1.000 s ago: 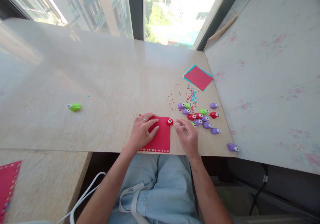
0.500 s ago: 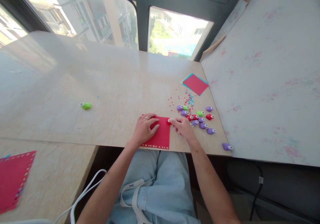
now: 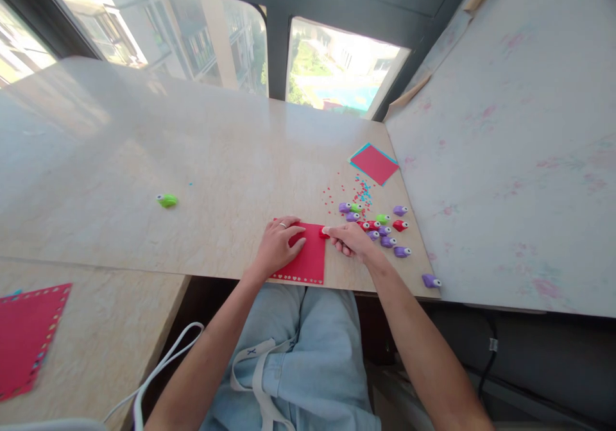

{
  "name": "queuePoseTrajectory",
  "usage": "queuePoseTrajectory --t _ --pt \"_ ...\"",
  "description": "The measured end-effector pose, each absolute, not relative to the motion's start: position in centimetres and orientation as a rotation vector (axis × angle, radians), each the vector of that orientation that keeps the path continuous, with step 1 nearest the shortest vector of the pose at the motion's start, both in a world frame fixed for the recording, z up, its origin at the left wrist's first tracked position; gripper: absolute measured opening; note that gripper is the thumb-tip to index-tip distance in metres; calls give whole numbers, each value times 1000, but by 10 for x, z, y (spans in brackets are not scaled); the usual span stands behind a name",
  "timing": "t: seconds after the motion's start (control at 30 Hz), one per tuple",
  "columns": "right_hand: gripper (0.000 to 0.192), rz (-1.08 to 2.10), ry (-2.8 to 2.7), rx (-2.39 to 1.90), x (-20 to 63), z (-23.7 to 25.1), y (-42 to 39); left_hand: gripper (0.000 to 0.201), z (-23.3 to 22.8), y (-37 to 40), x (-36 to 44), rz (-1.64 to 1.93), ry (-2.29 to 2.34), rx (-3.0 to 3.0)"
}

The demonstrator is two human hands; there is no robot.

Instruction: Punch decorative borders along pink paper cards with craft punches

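A red sheet of paper [image 3: 310, 258] lies at the table's front edge, with a row of small punched shapes along its near side. My left hand [image 3: 280, 246] rests on its left part, fingers and thumb spread. At the sheet's right edge, near the far corner, sits a red craft punch [image 3: 322, 232]. My right hand [image 3: 350, 238] has its thumb pressed on top of this punch, the other fingers curled. Just right of that hand lie several punches, among them a purple punch [image 3: 402, 251] and a red punch [image 3: 400, 225].
Behind the punches are red and blue paper bits [image 3: 363, 194] and a stack of coloured paper [image 3: 374, 163]. A green punch [image 3: 167, 201] lies far left. Another punched red sheet [image 3: 33, 338] is on the left surface. A papered wall [image 3: 505, 161] bounds the right side.
My right thumb stays on the red punch while the right hand tilts slightly and its wrist shifts. My left hand stays on the sheet. The whole view has shifted a little.
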State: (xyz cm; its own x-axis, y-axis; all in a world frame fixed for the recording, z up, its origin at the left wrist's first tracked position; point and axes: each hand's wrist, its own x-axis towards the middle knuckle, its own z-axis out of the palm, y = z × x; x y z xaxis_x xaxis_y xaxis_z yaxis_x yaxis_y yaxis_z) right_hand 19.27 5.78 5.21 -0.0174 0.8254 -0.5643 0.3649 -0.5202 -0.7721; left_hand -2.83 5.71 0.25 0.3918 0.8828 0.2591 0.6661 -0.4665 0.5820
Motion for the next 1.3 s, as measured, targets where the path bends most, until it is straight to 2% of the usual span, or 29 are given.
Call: queuePoseTrajectory --t 0.73,1.1,1.3 --pt "40 1520 -1428 -2044 195 53 73 21 3 57 -28 786 1331 2286" --pt "36 1507 -1429 -1982 194 54 66 19 4 55 -30 818 1317 2232" --pt "41 1355 -1440 -1821 194 59 53 18 6 53 -32 835 1321 2207"
